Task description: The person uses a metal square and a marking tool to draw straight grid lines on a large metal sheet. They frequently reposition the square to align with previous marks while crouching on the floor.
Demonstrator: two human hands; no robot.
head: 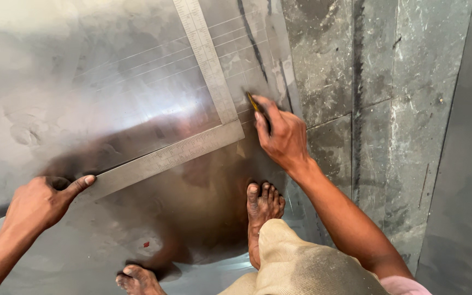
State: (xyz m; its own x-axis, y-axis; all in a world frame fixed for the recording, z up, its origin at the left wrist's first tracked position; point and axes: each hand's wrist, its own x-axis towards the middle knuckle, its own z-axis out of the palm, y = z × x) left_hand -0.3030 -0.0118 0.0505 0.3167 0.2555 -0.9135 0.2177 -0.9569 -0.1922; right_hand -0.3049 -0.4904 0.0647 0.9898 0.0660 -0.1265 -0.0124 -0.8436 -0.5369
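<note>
Left hand [38, 203] presses flat, pinning steel square [192, 143] on metal sheet [72, 82] | right hand [282, 135] pinches yellow scriber [254, 104] at blade's outer edge | several parallel lines scribed, lower sheet unmarked

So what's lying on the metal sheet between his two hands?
In the head view, a steel L-shaped square spans from left hand toward right hand.

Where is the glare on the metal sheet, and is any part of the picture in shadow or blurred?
Head view: strong glare washes out the metal sheet at the upper left; a dark shadow or reflection lies under the steel square near the bare foot; the left hand and right hand look sharp; the trouser knee at the bottom is slightly soft.
</note>
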